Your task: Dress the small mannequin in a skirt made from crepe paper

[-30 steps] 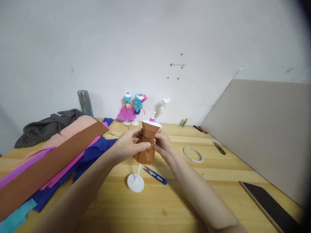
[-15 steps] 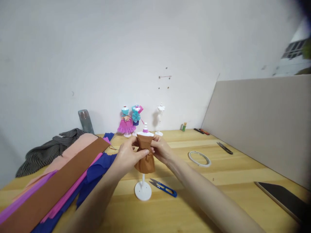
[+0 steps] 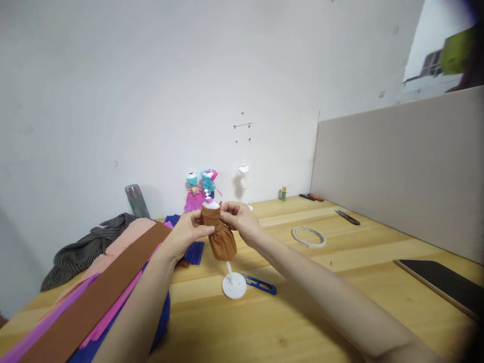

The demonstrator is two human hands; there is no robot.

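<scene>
A small white mannequin on a round white base (image 3: 234, 286) wears a brown strapless dress (image 3: 223, 243), gathered below the waist. It leans to the left at the top. My left hand (image 3: 186, 233) grips the dress's bodice, with the thumb across its front and the fingers partly hidden behind. On the other side, my right hand (image 3: 242, 222) pinches the dress's upper edge at the right, where a bit of brown material sticks up. Blue thread snips (image 3: 261, 285) lie beside the base, their blades partly hidden behind it.
Brown material (image 3: 102, 292) and pink, purple and blue sheets lie on the left. Dressed mannequins (image 3: 194, 199) and a white mannequin (image 3: 244, 170) stand by the wall, near a flask (image 3: 136, 201). Rightward are a tape roll (image 3: 324, 241), dark scissors (image 3: 347, 218) and a black flat device (image 3: 442, 285).
The mannequin has tilted, its top moving left and its base right, now covering part of the snips. My right hand has shifted to the dress's upper edge. The view has turned somewhat.
</scene>
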